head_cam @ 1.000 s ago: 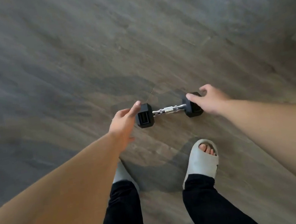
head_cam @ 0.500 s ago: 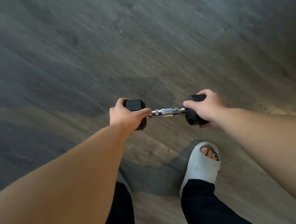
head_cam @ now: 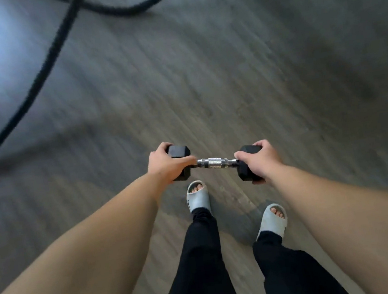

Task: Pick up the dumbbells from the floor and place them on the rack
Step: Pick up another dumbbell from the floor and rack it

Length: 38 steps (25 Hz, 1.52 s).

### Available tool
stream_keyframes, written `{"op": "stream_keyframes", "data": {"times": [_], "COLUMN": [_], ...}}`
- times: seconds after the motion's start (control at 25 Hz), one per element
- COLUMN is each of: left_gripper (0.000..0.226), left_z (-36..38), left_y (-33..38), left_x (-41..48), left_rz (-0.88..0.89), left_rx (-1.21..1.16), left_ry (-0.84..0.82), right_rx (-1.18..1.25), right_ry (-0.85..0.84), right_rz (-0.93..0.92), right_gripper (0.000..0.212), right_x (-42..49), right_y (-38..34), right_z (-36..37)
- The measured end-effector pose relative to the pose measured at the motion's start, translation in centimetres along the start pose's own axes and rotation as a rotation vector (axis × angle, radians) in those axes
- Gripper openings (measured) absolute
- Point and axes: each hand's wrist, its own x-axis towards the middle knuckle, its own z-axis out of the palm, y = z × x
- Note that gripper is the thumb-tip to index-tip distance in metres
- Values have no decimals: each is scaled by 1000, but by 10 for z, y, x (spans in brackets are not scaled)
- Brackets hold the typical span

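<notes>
just below the dumbbell (head_cam: 216,163), nearest the camera, two legs in black trousers end in pale slides (head_cam: 197,196), one foot ahead of the other, which reads as a stride. above the feet the dumbbell hangs level in the air, clear of the floor (head_cam: 265,73), held out in front of the body. the left hand (head_cam: 165,166) is wrapped over the dumbbell's left hex head, thumb along its inner edge; the right hand (head_cam: 258,160) is closed round the right head, fingers curling under it. the knurled steel handle between them stays bare. holding it by both heads rather than the handle probably keeps it steady and ready to lower flat onto a shelf. beyond the dumbbell the floor is blurred. farther off, up and left of it, a thick black rope (head_cam: 52,49) loops across the floor, and a dark object sits at the top edge, too blurred to name. no rack shows, so the carry seems unfinished.
</notes>
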Motion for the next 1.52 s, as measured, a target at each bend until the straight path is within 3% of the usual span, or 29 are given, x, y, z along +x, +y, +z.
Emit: {"op": "stream_keyframes", "data": {"times": [0.16, 0.36, 0.72, 0.92, 1.2, 1.52], "left_gripper": [56, 62, 60, 78, 87, 102], "left_z": [-95, -168, -222, -260, -346, -445], "left_y": [3, -51, -277, -441, -654, -813], "left_x": [-108, -239, -447, -519, -615, -640], "left_rz": [50, 50, -208, -377, -557, -698], "left_rx": [-154, -308, -601, -678, -592, -642], "left_ry": [140, 470, 864, 933, 923, 966], "right_rx": [-75, -232, -594, -718, -759, -815], "right_ry": [-9, -156, -473, -643, -813, -913], "right_rz": [-207, -478, -806, -822, -669, -592], "right_gripper": [62, 59, 75, 63, 59, 65], "right_x": [-117, -244, -447, -538, -653, -742], "right_y": [-59, -87, -10, 78, 224, 278], "right_z": [-6, 18, 168, 302, 490, 674]}}
